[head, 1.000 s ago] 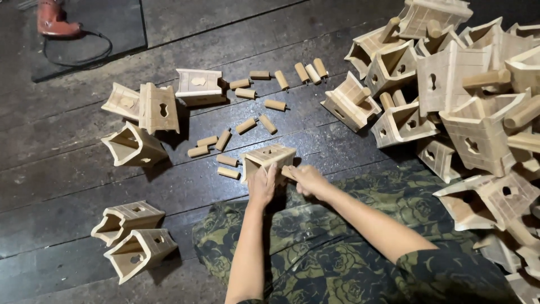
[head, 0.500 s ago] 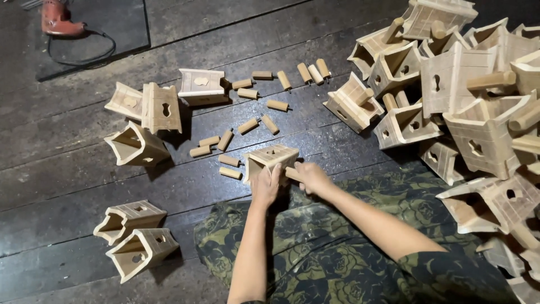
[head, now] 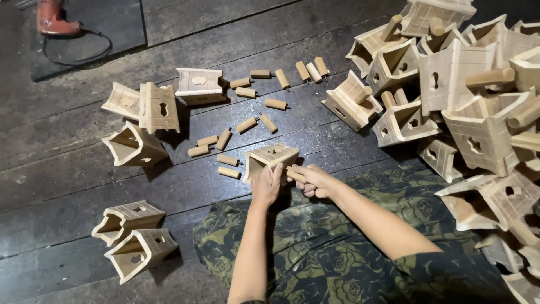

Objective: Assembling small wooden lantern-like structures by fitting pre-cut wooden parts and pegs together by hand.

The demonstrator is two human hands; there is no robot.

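A heap of wooden boxes (head: 467, 95) lay right, loose dowels (head: 247, 125) on the plank floor (head: 67, 174), a red drill (head: 52, 16) far off.

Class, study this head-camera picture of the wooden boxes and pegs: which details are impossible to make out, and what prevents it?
1. Head view: the near side of the small wooden box is covered by the left hand.
2. Most of the wooden peg is wrapped by the right hand; whether its tip enters the box is unclear.
3. The pile of boxes is cut off by the right edge.
4. The red power tool is cropped by the top edge.
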